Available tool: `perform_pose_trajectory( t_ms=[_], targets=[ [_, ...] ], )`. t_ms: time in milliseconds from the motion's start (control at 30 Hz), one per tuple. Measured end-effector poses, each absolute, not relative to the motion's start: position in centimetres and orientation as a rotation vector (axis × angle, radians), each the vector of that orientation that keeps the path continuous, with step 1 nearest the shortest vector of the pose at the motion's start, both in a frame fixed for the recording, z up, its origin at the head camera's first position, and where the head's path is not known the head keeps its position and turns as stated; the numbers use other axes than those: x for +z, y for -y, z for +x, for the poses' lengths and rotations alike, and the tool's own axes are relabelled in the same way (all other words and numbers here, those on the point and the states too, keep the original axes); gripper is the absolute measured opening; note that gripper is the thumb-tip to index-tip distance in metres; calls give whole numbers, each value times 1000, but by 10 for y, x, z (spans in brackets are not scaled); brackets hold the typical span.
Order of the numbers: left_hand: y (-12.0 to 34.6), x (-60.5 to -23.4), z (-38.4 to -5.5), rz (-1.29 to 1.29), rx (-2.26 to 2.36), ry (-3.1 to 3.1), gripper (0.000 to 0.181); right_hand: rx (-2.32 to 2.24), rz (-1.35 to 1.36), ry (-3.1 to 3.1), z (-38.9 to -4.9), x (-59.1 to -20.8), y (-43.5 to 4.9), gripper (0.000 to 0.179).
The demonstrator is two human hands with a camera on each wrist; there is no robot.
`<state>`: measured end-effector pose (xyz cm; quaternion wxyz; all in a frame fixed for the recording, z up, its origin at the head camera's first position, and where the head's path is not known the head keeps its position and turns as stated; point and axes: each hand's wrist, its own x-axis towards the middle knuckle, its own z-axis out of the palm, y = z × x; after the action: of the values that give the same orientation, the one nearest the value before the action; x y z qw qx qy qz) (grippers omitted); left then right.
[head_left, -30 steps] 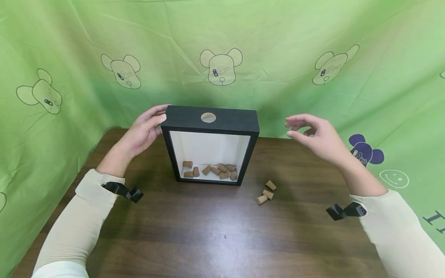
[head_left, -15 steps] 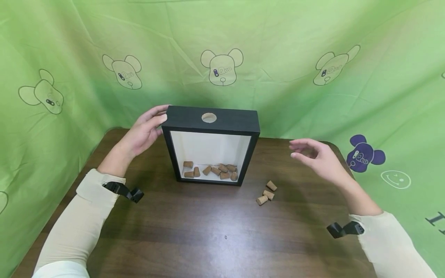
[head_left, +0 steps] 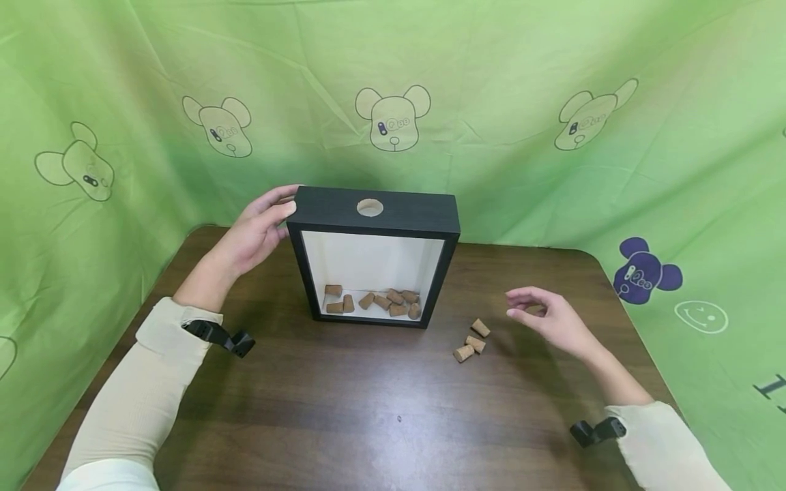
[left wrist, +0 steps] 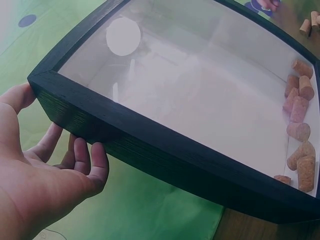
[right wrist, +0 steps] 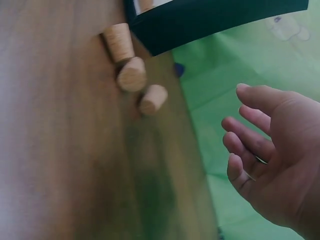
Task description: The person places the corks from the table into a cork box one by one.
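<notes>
A black-framed box [head_left: 393, 211] with a clear front and a round hole in its top stands upright on the table. Several corks [head_left: 381, 300] lie along its bottom inside. My left hand [head_left: 254, 232] holds the box's upper left corner, thumb at the front edge and fingers along the side; the left wrist view shows this hand [left wrist: 55, 185] close up. Right of the box, three loose corks [head_left: 475, 344] lie on the table. My right hand [head_left: 555, 320] hovers to the right of them, fingers loosely bent and holding nothing, apart from the corks [right wrist: 152, 100] in the right wrist view.
The brown wooden table [head_left: 344, 423] extends in front of the box and out to both sides. A green curtain [head_left: 491, 61] printed with bear heads hangs behind and around it. Small black cameras are strapped at both wrists.
My right hand has come down from beside the box's top level toward the tabletop, near the loose corks. The left hand, the box and the corks have stayed put.
</notes>
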<state>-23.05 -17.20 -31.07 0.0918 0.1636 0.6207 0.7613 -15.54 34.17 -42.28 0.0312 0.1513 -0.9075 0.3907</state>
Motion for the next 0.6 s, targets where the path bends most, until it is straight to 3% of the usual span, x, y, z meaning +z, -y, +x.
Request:
perform_pose_trajectory(
  t_ms=[600],
  targets=[
    [173,-311,-230,479,2252,-1854,47,1209,430,2911,-154,-467,-333,30]
  ],
)
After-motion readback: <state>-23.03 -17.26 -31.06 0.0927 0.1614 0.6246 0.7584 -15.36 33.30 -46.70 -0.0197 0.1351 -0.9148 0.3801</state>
